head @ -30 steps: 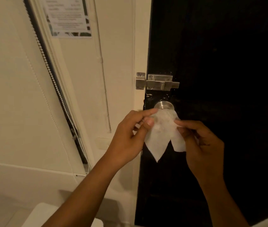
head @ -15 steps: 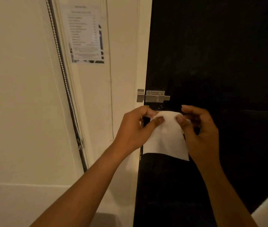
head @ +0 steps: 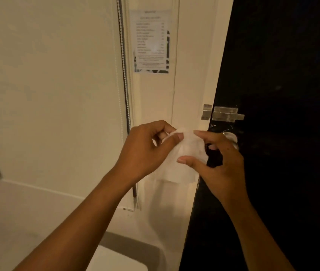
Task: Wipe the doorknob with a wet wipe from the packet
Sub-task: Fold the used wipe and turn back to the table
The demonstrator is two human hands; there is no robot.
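Note:
A white wet wipe (head: 178, 165) hangs spread between my two hands, in front of the cream door frame. My left hand (head: 145, 151) pinches its upper left corner between thumb and fingers. My right hand (head: 217, 159) grips its right side with fingertips and thumb. Just behind my right hand, the round metal doorknob (head: 231, 138) shows partly on the black door (head: 282, 94); my fingers hide its lower left part. The wipe packet is not in view.
A metal slide bolt (head: 224, 114) sits above the knob, bridging door and frame. A printed notice (head: 152, 42) is stuck on the wall, beside a beaded blind cord (head: 123, 61). A white object's corner (head: 116, 260) lies below.
The view has swung left, so the door now sits further right. The hands with the wipe have shifted left off the knob, and the knob shows again behind my right hand.

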